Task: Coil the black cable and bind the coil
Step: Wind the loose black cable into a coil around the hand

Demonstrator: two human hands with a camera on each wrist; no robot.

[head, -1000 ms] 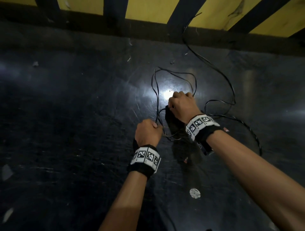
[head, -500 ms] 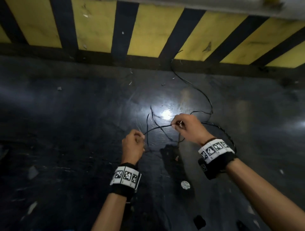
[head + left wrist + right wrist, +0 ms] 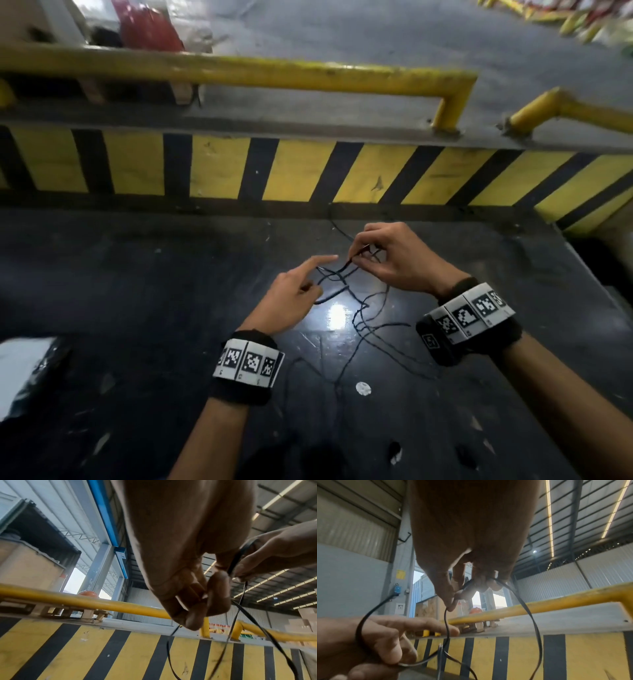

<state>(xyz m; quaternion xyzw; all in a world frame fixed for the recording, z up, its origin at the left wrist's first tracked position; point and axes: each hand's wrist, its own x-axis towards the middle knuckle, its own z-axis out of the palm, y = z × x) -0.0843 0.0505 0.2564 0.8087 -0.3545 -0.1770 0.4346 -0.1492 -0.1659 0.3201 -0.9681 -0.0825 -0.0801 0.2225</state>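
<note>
The thin black cable (image 3: 359, 322) hangs in loose loops between my hands and trails over the dark glossy surface (image 3: 137, 308); one strand runs off toward the striped wall. My right hand (image 3: 359, 260) pinches the cable between thumb and forefinger, as the right wrist view shows (image 3: 452, 601). My left hand (image 3: 308, 284) is just left of it, forefinger stretched out, lower fingers curled round a strand. In the right wrist view the cable (image 3: 537, 628) loops over the back of the left hand (image 3: 382, 635). In the left wrist view strands of the cable (image 3: 168, 650) hang below the curled fingers.
A yellow-and-black striped wall (image 3: 219, 168) borders the far side, topped by a yellow rail (image 3: 274, 73). A white object (image 3: 20, 370) lies at the left edge. The surface drops off at the right (image 3: 599, 260). Small white scraps dot the surface.
Both hands have risen off the surface and come closer together. The left forefinger has straightened out. The cable, stretched taut between the hands half a second ago, now hangs in slack loops. The view has tilted up.
</note>
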